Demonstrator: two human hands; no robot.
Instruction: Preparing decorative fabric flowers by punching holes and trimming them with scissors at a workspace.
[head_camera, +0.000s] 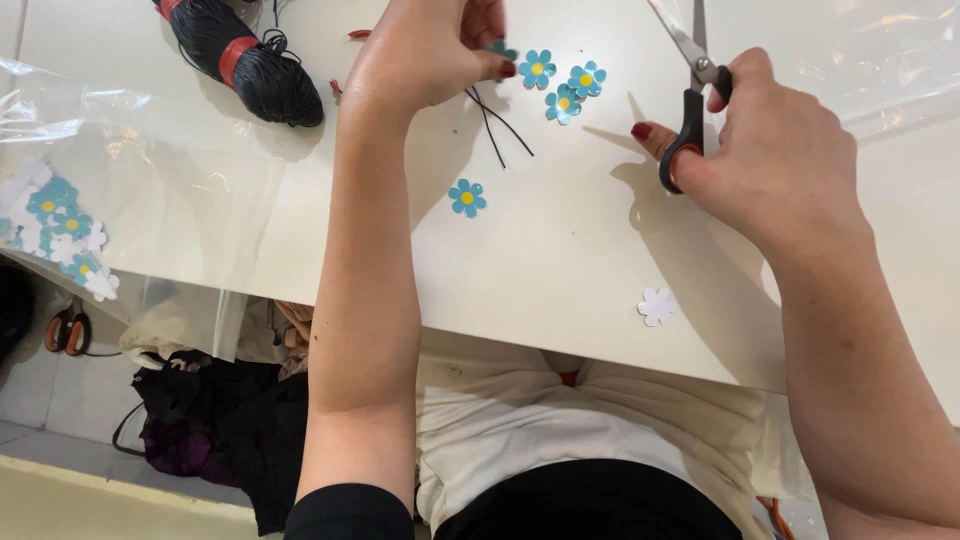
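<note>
- A clear plastic bag (150, 190) lay flat at the table's left edge, with blue and white paper flowers (62, 232) inside its near-left corner; more clear plastic (850, 50) covered the far right.
- A skein of black cord (245, 58) with a red band lay at the far left, its long axis slanting from far left toward near right.
- The left hand (425, 50) was pinched narrowly around a blue flower (499, 48) and thin black cord strands (500, 125) that trailed toward the near right.
- The right hand (775, 150) gripped black-handled scissors (692, 95), thumb and fingers through the loops; the blades pointed away, toward the far edge, where they ran out of view.
- Three blue flowers (563, 82) lay between the hands, one (466, 197) nearer, and a white flower shape (657, 306) close to the near edge.
- The white table (560, 270) was bare between the forearms.
</note>
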